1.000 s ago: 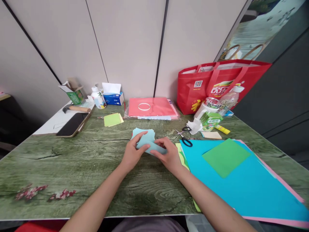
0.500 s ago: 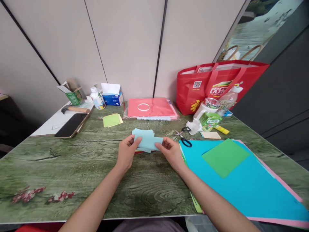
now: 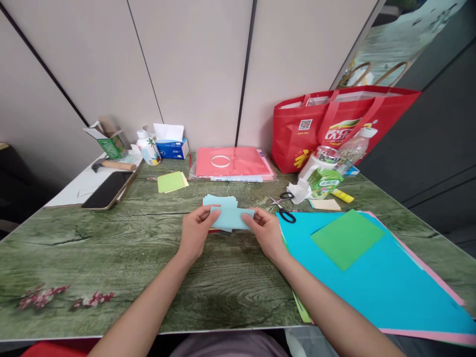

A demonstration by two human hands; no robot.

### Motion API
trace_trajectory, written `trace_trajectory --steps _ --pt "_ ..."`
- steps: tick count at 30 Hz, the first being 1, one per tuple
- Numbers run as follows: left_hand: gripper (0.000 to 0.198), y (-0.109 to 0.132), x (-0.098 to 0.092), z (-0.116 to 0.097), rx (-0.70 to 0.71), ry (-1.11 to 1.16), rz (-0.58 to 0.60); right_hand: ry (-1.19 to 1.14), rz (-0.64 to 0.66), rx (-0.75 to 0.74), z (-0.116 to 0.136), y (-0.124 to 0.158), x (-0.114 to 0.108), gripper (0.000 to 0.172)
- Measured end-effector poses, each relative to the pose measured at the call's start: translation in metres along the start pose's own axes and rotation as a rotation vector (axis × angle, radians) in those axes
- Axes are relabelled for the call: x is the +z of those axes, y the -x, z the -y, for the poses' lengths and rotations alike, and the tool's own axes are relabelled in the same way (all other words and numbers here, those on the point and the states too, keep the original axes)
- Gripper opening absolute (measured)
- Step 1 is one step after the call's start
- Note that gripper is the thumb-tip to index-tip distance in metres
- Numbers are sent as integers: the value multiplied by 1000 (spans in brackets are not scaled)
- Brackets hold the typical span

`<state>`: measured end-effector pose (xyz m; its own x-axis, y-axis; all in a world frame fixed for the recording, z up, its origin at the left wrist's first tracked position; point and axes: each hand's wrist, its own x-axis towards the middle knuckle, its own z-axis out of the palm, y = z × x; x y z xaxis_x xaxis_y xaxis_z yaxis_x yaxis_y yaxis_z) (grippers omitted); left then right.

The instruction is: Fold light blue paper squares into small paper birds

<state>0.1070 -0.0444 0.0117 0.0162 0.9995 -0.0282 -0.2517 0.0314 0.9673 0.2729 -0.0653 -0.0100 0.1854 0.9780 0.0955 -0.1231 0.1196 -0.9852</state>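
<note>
Both of my hands hold a small light blue paper square (image 3: 231, 218) just above the green wood-grain table (image 3: 111, 248). My left hand (image 3: 197, 233) pinches its left edge and my right hand (image 3: 265, 233) pinches its right edge. Behind the held piece lies a small pile of the same light blue papers (image 3: 219, 201). A sliver of red shows under the held paper.
Large cyan sheet (image 3: 372, 287) with a green square (image 3: 347, 238) on it lies at the right, over pink paper. Scissors (image 3: 284, 212), red tote bag (image 3: 334, 129), pink folder with tape ring (image 3: 230, 163), green-yellow notes (image 3: 171, 182), phone (image 3: 107, 189), tissue box (image 3: 171, 146), bottles.
The blue paper was pressed on the table under both hands; now it is lifted and held level by its two side edges, slightly nearer to me.
</note>
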Motion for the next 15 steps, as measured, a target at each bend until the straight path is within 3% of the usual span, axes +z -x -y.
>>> trace_trajectory --steps 15 --pt "33 -1 7 -1 -14 98 -42 64 -51 -52 10 2 -3 24"
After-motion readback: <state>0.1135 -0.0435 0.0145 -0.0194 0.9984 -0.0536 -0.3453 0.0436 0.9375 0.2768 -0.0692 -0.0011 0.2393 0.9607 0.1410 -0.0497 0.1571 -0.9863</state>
